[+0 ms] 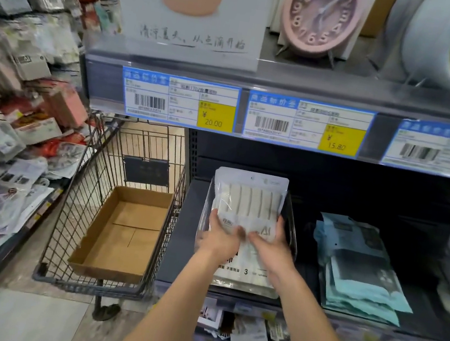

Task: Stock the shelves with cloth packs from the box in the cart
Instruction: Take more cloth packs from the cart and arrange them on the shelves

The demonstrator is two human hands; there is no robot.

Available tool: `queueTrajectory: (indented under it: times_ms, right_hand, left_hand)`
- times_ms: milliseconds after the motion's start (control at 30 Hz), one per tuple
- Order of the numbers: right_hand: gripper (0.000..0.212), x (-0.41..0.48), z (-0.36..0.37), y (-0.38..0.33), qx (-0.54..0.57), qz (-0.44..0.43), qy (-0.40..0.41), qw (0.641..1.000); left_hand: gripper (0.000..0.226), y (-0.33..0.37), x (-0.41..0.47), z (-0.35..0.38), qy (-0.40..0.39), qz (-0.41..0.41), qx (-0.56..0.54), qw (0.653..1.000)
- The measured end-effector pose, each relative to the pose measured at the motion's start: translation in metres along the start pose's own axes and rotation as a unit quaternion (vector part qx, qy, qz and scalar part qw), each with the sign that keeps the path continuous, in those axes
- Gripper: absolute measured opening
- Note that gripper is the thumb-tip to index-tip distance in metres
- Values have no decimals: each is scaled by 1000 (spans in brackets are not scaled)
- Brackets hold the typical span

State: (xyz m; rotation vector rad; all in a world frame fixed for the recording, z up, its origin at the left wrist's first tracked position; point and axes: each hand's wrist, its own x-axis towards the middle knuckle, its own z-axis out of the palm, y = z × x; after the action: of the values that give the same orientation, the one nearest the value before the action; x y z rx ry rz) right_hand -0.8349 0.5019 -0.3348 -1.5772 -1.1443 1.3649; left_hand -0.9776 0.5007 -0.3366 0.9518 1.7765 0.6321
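Note:
A white cloth pack [248,200] with pale striped cloths inside leans upright in a clear bin [294,237] on the dark shelf. My left hand [222,236] grips its lower left part and my right hand [272,242] grips its lower right part. More white packs [245,276] lie flat beneath my wrists. The cardboard box [123,231] in the wire cart [100,168] to the left shows only its bare bottom.
Teal cloth packs [361,268] are stacked on the same shelf to the right. Price tags [180,101] line the shelf edge above, with a pink clock [320,14] on top. Hanging packaged goods [7,106] fill the left wall. Lower shelf items [250,339] sit below.

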Motion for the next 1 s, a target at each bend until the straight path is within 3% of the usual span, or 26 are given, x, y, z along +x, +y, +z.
queueTrajectory:
  times_ms: [200, 300, 500, 633, 800, 1000]
  right_hand:
    - [91, -4, 3, 1, 18, 8, 28, 999]
    - [88, -7, 7, 0, 16, 5, 57, 998]
    - [87, -18, 9, -3, 51, -31, 85, 995]
    - [98, -22, 8, -16, 39, -49, 78, 995]
    - [63, -14, 1, -30, 90, -24, 88, 992]
    - [66, -13, 6, -18, 38, -12, 99, 994]
  left_hand:
    - [96, -3, -12, -3, 18, 55, -62, 996]
    - [93, -3, -16, -5, 48, 72, -88, 992]
    - [89, -6, -36, 1, 96, 125, -78, 984]
    - [92, 0, -42, 4, 147, 169, -83, 971]
    - [84, 14, -40, -2, 154, 201, -90, 963]
    - [87, 10, -23, 5, 145, 200, -82, 966]
